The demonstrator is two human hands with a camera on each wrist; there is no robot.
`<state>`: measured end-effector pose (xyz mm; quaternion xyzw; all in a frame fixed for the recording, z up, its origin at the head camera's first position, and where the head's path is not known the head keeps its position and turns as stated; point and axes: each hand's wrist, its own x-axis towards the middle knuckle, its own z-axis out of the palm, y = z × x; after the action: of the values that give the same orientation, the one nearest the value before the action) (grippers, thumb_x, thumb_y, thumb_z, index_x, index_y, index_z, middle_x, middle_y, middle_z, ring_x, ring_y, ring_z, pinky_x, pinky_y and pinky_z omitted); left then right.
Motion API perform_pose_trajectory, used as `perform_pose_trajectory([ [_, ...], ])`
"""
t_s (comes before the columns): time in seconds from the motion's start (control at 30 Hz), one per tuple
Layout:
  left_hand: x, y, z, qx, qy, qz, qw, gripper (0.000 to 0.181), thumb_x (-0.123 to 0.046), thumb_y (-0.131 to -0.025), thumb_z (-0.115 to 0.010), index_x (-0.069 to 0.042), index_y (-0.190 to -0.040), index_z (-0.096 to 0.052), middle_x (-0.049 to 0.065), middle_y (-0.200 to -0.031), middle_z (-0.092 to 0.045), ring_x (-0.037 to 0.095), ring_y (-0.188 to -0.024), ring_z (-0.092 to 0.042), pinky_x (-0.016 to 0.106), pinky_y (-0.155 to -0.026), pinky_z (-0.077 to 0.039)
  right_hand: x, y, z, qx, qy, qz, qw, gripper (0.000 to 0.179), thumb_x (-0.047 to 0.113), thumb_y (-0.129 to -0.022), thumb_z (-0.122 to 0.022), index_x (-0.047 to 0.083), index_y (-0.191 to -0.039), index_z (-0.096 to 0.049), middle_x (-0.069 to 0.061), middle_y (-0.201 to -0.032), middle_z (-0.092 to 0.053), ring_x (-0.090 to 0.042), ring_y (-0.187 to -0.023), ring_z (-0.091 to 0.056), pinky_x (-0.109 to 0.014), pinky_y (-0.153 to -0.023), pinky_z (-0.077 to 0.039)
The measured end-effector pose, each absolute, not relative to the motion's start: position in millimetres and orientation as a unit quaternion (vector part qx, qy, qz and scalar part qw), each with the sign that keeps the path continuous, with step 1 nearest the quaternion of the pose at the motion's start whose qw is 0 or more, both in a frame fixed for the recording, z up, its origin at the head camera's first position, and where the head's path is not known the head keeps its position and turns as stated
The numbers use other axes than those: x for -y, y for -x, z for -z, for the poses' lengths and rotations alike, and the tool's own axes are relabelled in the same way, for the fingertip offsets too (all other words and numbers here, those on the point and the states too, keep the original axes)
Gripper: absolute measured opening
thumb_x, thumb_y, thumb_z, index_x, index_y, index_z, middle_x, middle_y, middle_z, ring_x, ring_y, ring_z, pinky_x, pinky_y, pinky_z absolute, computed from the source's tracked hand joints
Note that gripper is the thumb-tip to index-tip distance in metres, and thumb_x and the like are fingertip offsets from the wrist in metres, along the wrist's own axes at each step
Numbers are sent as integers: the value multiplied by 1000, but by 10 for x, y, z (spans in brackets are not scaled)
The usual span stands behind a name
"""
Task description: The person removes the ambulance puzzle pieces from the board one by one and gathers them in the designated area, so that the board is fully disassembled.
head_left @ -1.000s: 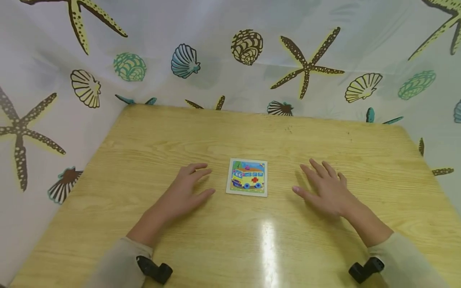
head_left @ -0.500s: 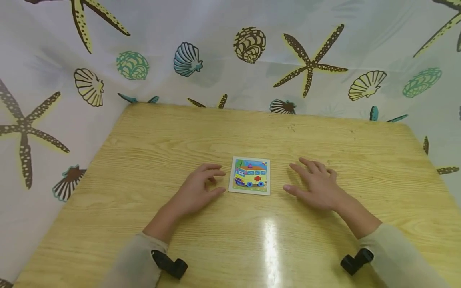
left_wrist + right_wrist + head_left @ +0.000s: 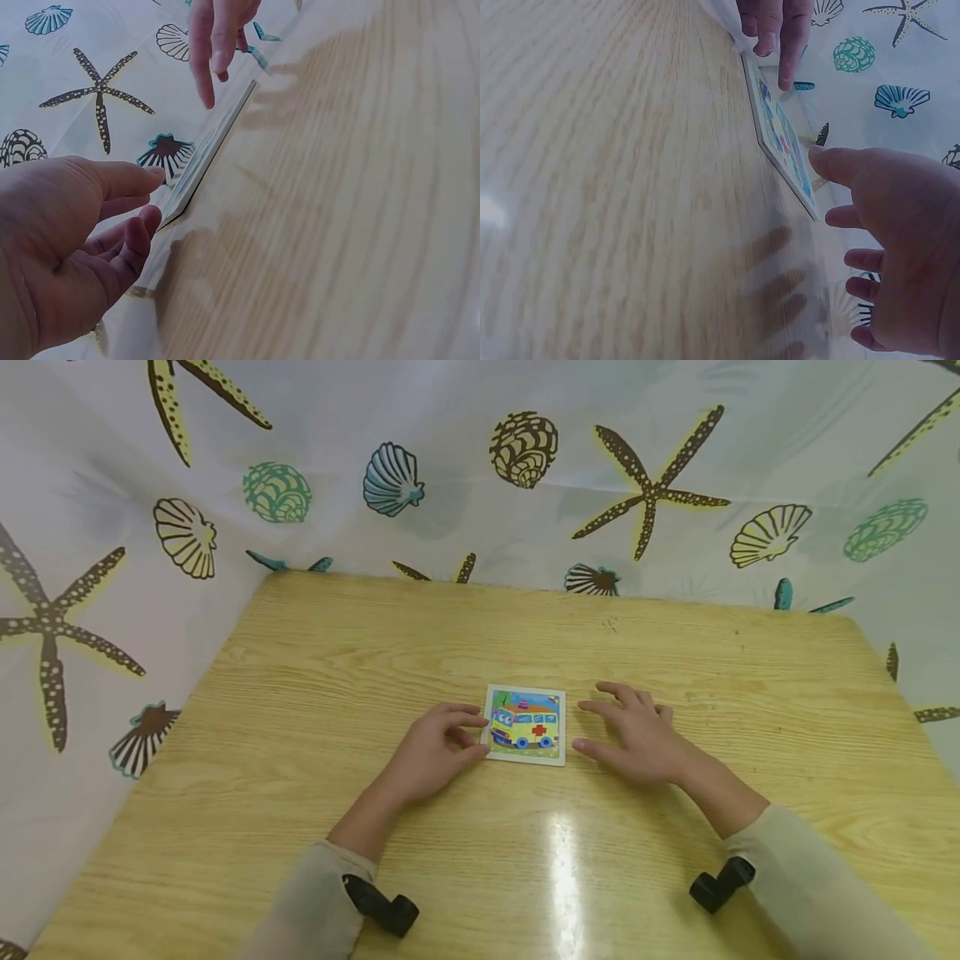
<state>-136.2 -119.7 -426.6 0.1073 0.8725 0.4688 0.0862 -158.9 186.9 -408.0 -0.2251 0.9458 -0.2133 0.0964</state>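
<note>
A square picture board (image 3: 525,725) with a white border lies flat on the wooden table; its picture is a yellow ambulance with a face and a red cross. My left hand (image 3: 438,752) is at the board's left edge, fingertips overlapping that edge in the head view. Whether they touch it I cannot tell. To the right, my right hand (image 3: 633,735) hovers with spread fingers, a small gap from the board. The left wrist view has the board (image 3: 206,154) almost edge-on beyond the left thumb. In the right wrist view the right hand (image 3: 900,232) holds nothing.
The wooden table (image 3: 360,643) reaches back to a pale curtain (image 3: 450,435) printed with shells and starfish, which also runs along the left and right sides. Each sleeve carries a small black device, one at the left cuff (image 3: 381,906) and one at the right (image 3: 722,885).
Both hands have moved inward toward the board, the left going right and the right going left. The board has not moved on the table; the head view has shifted slightly.
</note>
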Motion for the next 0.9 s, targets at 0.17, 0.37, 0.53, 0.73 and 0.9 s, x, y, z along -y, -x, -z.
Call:
perform_pose_trajectory([
  [0.17,1139,1370,4282,-868,-90,-479,92,36,-15,-89,-76,-4,-122,-70,7,-141,-56,18,-99,-64,30,-80,-55,-1746,1674,4082,-936,245,237,87,51,42,-96,-64,17,-140,-58,-16,-147,-44,-40,-133,-36,-59,-95,-28],
  [0.37,1132,1365,4330,-867,-84,-485,82,36,-15,-88,-76,-3,-121,-70,6,-141,-56,17,-96,-63,27,-78,-53,-1558,1762,4077,-917,266,280,99,42,28,-98,-65,6,-133,-63,-16,-126,-52,-26,-102,-51,-42,-87,-45],
  [0.53,1119,1371,4351,-863,-89,-492,72,33,-14,-88,-76,-2,-119,-71,7,-138,-58,17,-93,-63,23,-73,-50,-1431,1823,4060,-913,276,281,107,37,25,-98,-64,4,-128,-65,-14,-116,-56,-19,-88,-52,-33,-76,-47],
  [0.73,1105,1391,4383,-870,-96,-479,72,31,-13,-89,-75,-2,-117,-72,7,-138,-58,14,-89,-61,21,-69,-48,-1258,1904,4058,-912,292,266,112,33,25,-98,-64,4,-123,-67,-12,-111,-60,-19,-89,-58,-32,-77,-52],
  [0.9,1109,1397,4396,-872,-97,-473,83,30,-14,-90,-74,-4,-119,-72,6,-140,-56,14,-91,-60,23,-71,-50,-1139,1959,4062,-911,305,255,111,29,23,-98,-65,4,-120,-68,-12,-110,-62,-22,-94,-61,-36,-81,-54],
])
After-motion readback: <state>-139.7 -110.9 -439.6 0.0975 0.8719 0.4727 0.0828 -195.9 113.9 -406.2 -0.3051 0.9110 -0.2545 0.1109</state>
